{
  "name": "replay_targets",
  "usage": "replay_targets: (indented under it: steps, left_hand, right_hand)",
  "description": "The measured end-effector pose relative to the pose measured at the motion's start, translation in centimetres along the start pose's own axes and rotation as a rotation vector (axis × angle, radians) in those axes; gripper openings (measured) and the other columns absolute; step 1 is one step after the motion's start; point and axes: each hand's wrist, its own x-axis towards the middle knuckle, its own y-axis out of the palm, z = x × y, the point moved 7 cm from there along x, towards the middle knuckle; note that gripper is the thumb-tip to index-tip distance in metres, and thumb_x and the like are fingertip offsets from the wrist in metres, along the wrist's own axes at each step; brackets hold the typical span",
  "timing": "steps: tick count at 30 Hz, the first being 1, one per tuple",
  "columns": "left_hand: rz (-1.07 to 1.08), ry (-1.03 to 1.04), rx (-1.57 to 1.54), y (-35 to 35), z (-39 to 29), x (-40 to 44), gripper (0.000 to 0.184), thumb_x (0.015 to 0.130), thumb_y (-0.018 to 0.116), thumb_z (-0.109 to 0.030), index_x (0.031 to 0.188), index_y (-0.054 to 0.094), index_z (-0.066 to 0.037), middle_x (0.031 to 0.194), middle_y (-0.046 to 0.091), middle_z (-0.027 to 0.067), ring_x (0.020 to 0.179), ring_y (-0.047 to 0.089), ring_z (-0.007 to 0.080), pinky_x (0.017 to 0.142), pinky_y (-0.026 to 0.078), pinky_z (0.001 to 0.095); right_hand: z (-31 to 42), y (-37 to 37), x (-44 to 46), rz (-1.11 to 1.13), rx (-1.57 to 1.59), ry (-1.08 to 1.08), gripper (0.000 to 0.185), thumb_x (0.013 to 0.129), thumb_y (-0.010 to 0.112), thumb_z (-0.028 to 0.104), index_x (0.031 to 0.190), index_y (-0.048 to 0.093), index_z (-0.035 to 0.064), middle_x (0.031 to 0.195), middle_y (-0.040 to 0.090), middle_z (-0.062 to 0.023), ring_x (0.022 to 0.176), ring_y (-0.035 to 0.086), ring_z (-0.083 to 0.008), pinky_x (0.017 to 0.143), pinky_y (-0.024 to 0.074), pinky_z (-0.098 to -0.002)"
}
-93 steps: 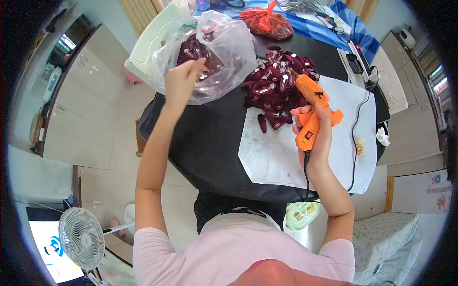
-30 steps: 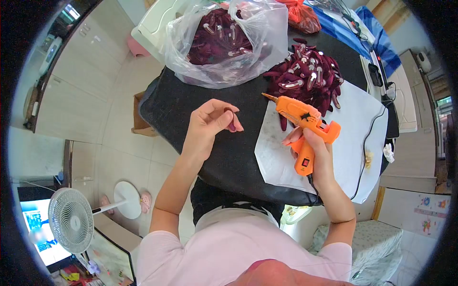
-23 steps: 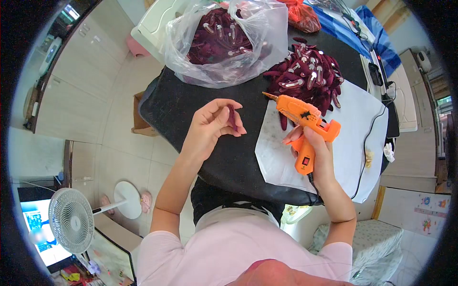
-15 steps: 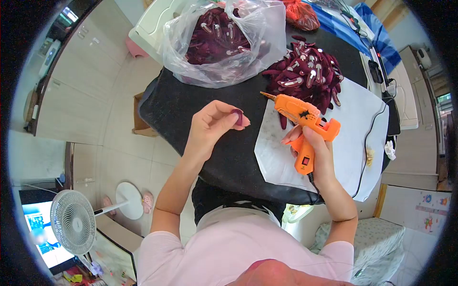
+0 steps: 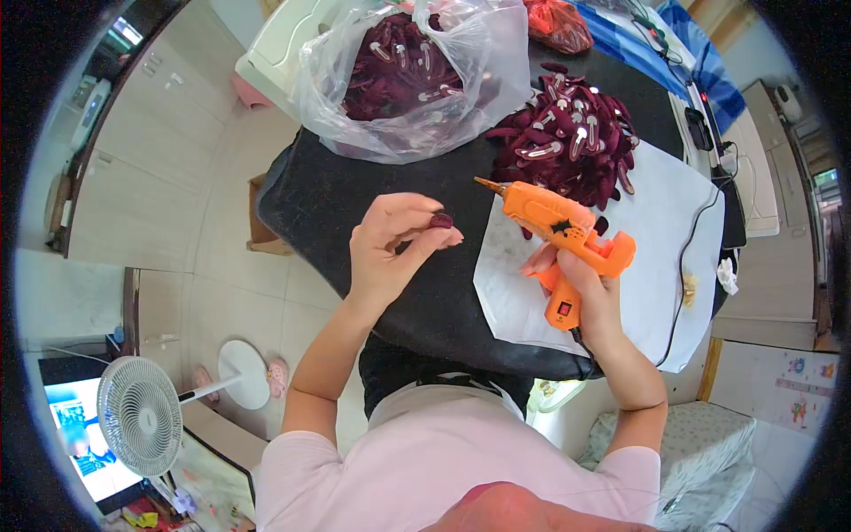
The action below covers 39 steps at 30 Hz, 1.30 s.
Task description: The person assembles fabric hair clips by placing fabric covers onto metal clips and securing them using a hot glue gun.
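My left hand (image 5: pixel 381 257) pinches a small dark maroon velvety piece (image 5: pixel 441 221) between thumb and fingers, above the black tabletop (image 5: pixel 425 293). In my right hand (image 5: pixel 592 288) is an orange hot glue gun (image 5: pixel 545 213), gripped by its handle. Its nozzle points left toward the maroon piece, a short gap away from it. Just beyond the glue gun lies a heap of maroon velvety hair clips (image 5: pixel 567 142) with silvery metal clips showing. Whether the pinched piece has a metal clip on it is hidden by my fingers.
White paper (image 5: pixel 523 310) lies under the glue gun, with its black cord (image 5: pixel 681 266) across it. A clear plastic bag (image 5: pixel 501 71) of more maroon clips stands at the back left, a red bag (image 5: pixel 558 27) behind. A fan (image 5: pixel 140 417) stands left.
My left fingers have turned the maroon piece so that it lies flatter. The glue gun has shifted slightly, its nozzle a little left and nearer to me.
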Motion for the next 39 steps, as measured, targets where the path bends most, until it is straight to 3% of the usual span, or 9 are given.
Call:
replay_targets:
  steps: [7, 11, 14, 17, 20, 29, 39]
  left_hand:
    - [-0.017, 0.153, 0.052, 0.0, -0.9, -0.1, 0.012, 0.081, 0.063, 0.010, 0.092, 0.058, 0.008, 0.104, 0.056, 0.0109, 0.085, 0.068, 0.0240, 0.072, 0.060, 0.0290]
    - [-0.081, 0.037, -0.033, -0.6, -0.2, -0.2, 0.009, 0.081, 0.063, 0.009, 0.087, 0.057, 0.006, 0.097, 0.062, 0.0142, 0.086, 0.068, 0.0257, 0.073, 0.060, 0.0301]
    - [-0.084, 0.034, -0.047, -0.7, -0.7, -0.3, 0.009, 0.081, 0.064, 0.009, 0.085, 0.057, 0.005, 0.090, 0.066, 0.0172, 0.084, 0.069, 0.0266, 0.072, 0.060, 0.0309]
    - [-0.077, 0.124, -0.069, -0.6, -0.9, -0.4, 0.010, 0.080, 0.065, 0.008, 0.085, 0.058, 0.004, 0.087, 0.068, 0.0190, 0.082, 0.069, 0.0262, 0.071, 0.059, 0.0307]
    - [-0.048, 0.181, -0.006, -0.7, -0.8, -0.5, 0.010, 0.079, 0.067, 0.008, 0.084, 0.060, 0.003, 0.089, 0.068, 0.0190, 0.081, 0.070, 0.0252, 0.070, 0.059, 0.0302]
    - [-0.056, 0.233, 0.164, -0.8, -1.1, -0.7, 0.012, 0.076, 0.071, 0.006, 0.081, 0.062, 0.000, 0.088, 0.069, 0.0172, 0.079, 0.070, 0.0217, 0.067, 0.058, 0.0274]
    - [-0.061, 0.271, 0.247, -0.7, -1.1, -0.8, 0.013, 0.074, 0.073, 0.004, 0.079, 0.062, -0.002, 0.086, 0.070, 0.0149, 0.074, 0.070, 0.0178, 0.063, 0.056, 0.0241]
  right_hand:
    - [-0.2, 0.3, -0.3, 0.075, 0.042, -0.051, 0.030, 0.091, 0.055, 0.016, 0.112, 0.055, -0.0038, 0.095, 0.065, -0.0105, 0.089, 0.063, -0.0183, 0.082, 0.0482, -0.0328]
    - [-0.1, 0.6, -1.4, 0.130, -0.073, 0.079, 0.044, 0.086, 0.062, 0.014, 0.124, 0.050, -0.0035, 0.103, 0.064, -0.0121, 0.092, 0.062, -0.0157, 0.077, 0.0494, -0.0288]
    - [0.4, 1.2, -1.4, 0.164, -0.075, 0.005, 0.044, 0.084, 0.062, 0.012, 0.124, 0.051, -0.0024, 0.101, 0.065, -0.0113, 0.089, 0.062, -0.0144, 0.075, 0.0494, -0.0278]
    - [0.0, 1.0, -1.4, 0.134, -0.142, 0.104, 0.040, 0.083, 0.061, 0.010, 0.121, 0.054, -0.0019, 0.097, 0.066, -0.0099, 0.085, 0.062, -0.0143, 0.073, 0.0493, -0.0277]
    - [0.2, 1.4, -1.2, 0.134, -0.180, -0.018, 0.033, 0.082, 0.061, 0.009, 0.114, 0.058, -0.0024, 0.091, 0.065, -0.0086, 0.080, 0.062, -0.0154, 0.072, 0.0491, -0.0281]
    - [-0.3, 1.0, -1.1, 0.099, -0.304, 0.037, 0.012, 0.079, 0.063, 0.010, 0.087, 0.065, 0.0011, 0.084, 0.063, -0.0100, 0.075, 0.060, -0.0230, 0.068, 0.0467, -0.0335]
    - [-0.2, 1.3, -1.0, 0.092, -0.328, 0.047, 0.010, 0.078, 0.063, 0.011, 0.080, 0.062, 0.0016, 0.083, 0.062, -0.0109, 0.076, 0.059, -0.0274, 0.070, 0.0456, -0.0367]
